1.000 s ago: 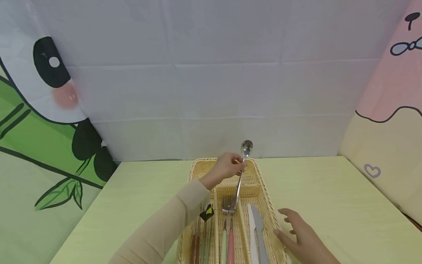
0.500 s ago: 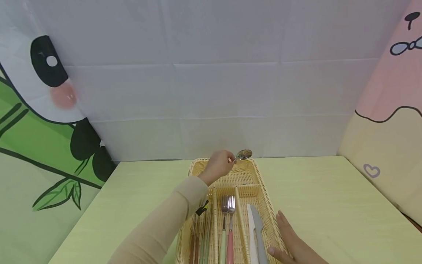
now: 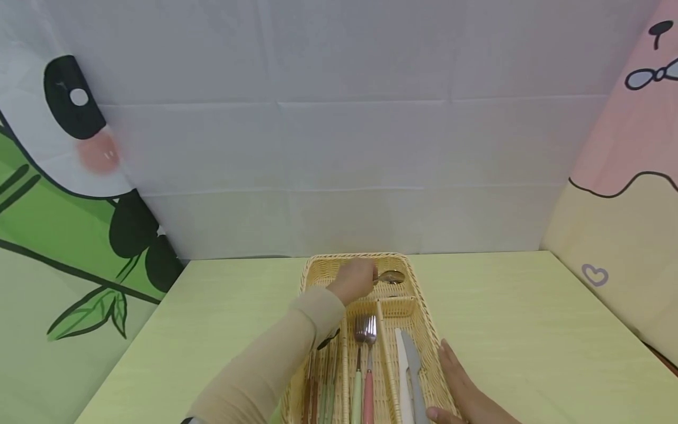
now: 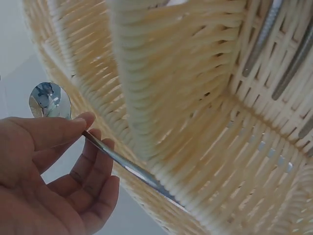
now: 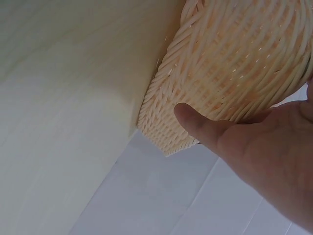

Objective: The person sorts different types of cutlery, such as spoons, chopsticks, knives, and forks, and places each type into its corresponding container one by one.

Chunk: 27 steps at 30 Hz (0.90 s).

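Note:
My left hand [image 3: 356, 280] pinches a metal spoon [image 3: 391, 277] over the far crosswise compartment of a wicker cutlery basket [image 3: 365, 256]. The bowl points right in the head view. Thumb and fingertips grip the handle near the bowl in the left wrist view, where the spoon's handle [image 4: 133, 170] slants down along the woven rim. My right hand [image 3: 466, 391] rests along the basket's right side with fairly straight fingers. Its thumb [image 5: 198, 122] lies against the woven wall [image 5: 225, 63] in the right wrist view.
The basket's long compartments hold chopsticks [image 3: 312, 397] on the left, a green-handled fork [image 3: 357, 388] and a pink-handled fork [image 3: 368, 388] in the middle, and a white knife [image 3: 404, 383] and grey knife [image 3: 415, 377] on the right. A pale wall [image 3: 339, 147] stands behind the table [image 3: 508, 300].
The spoon has turned from upright to crosswise and come down into the far compartment with my left hand. My right hand has moved in from the table against the basket's side.

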Motion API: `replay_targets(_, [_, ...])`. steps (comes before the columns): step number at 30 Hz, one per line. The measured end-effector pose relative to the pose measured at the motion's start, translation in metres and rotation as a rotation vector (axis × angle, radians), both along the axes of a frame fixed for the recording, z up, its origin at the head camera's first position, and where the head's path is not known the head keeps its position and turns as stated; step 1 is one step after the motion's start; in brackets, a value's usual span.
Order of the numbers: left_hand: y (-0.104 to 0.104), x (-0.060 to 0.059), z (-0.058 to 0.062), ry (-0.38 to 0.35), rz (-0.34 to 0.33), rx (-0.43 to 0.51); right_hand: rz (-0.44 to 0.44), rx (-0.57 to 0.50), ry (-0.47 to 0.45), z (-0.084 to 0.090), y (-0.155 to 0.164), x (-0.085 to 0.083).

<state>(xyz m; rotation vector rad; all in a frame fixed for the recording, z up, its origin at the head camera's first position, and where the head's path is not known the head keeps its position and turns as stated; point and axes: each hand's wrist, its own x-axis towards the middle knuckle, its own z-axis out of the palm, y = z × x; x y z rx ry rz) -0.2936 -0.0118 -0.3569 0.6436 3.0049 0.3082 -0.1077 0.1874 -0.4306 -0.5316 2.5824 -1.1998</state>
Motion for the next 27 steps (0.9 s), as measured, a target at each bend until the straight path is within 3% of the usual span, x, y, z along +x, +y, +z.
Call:
replay_targets(4, [-0.001, -0.001, -0.007, -0.031, -0.006, -0.031, 0.004, 0.005, 0.033, 0.0, 0.0, 0.001])
replay_targets(12, [-0.006, -0.002, -0.019, -0.015, -0.018, -0.069, 0.02, 0.007, 0.053, -0.002, -0.001, 0.002])
replay_targets(19, [-0.009, -0.008, -0.022, -0.111, -0.041, 0.038, 0.018, 0.015, 0.078, -0.002, -0.001, 0.002])
replay_targets(27, [-0.016, -0.014, -0.028, -0.189, -0.045, 0.077, 0.012, 0.019, 0.091, -0.003, -0.001, 0.002])
